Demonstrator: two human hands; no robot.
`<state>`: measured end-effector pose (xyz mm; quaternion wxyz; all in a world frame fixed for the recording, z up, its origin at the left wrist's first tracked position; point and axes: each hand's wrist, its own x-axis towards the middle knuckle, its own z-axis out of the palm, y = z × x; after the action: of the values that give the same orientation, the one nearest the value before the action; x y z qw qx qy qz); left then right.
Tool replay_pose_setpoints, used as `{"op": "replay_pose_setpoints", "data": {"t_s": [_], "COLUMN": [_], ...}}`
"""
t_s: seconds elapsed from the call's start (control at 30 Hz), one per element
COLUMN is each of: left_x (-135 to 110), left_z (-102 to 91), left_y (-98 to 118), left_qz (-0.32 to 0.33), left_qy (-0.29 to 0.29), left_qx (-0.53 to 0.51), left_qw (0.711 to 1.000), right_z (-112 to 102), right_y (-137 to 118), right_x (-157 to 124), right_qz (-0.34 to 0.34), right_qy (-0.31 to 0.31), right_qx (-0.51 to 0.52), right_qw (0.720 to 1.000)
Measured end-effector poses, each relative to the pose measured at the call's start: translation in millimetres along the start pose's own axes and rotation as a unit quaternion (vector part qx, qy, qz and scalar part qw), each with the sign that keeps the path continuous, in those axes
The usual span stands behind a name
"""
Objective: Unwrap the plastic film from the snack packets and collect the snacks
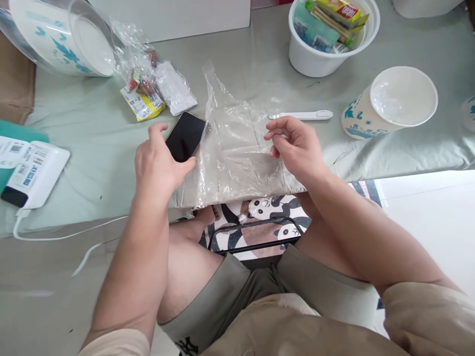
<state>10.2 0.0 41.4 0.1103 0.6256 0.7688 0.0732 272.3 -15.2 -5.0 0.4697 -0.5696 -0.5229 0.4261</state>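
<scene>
My left hand (156, 160) spans the near left end of a black smartphone (186, 137), thumb at its lower corner and fingers along its left edge. The phone slants against the left side of a clear plastic bag (237, 158), which is spread crinkled over the table's front edge. Above the bag's right part, my right hand (297, 146) has loosely bent fingers, apart, with nothing visible held in them. Just beyond those fingers lies a white-handled craft knife (306, 115), its narrow tip pointing left.
At right stand a patterned paper cup (386, 106) and a white tub (319, 62) of packets. Left lie a yellow packet (143, 105), crumpled wrappers (137, 59) and a tilted stack of paper bowls (67, 44). A white device (40, 170) trails a cable (70, 232) over the edge.
</scene>
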Motion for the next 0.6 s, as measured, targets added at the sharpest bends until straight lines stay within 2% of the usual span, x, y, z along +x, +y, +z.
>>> {"op": "replay_pose_setpoints", "data": {"t_s": [0.07, 0.13, 0.23, 0.27, 0.33, 0.47, 0.53, 0.6], "left_x": [-2, -5, -9, -10, -9, -1, 6, 13], "left_z": [5.8, 15.4, 33.5, 39.0, 47.2, 52.1, 52.5, 53.5], "left_y": [0, 4, 19, 25, 37, 50, 51, 49], "left_qz": [0.071, 0.149, 0.203, 0.202, 0.174, 0.086, 0.065, 0.065], "left_qy": [0.053, 0.085, 0.037, 0.018, 0.004, 0.038, 0.016, -0.014], "left_qx": [-0.083, -0.217, -0.376, -0.391, -0.366, -0.280, -0.284, -0.326], "left_qw": [0.993, 0.961, 0.903, 0.898, 0.914, 0.955, 0.957, 0.943], "right_z": [-1, -4, -9, -10, -12, -15, -18, -22], "right_y": [0, 2, 6, 7, 8, 7, 9, 13], "right_x": [-3, -6, -10, -11, -13, -15, -14, -11], "right_qz": [0.005, 0.007, 0.012, 0.012, 0.006, -0.022, -0.030, -0.039], "right_qy": [0.007, 0.012, 0.018, 0.014, -0.005, -0.024, -0.007, 0.028], "right_qx": [-0.004, -0.006, -0.016, -0.024, -0.043, -0.073, -0.080, -0.080], "right_qw": [1.000, 1.000, 1.000, 1.000, 0.999, 0.997, 0.996, 0.996]}}
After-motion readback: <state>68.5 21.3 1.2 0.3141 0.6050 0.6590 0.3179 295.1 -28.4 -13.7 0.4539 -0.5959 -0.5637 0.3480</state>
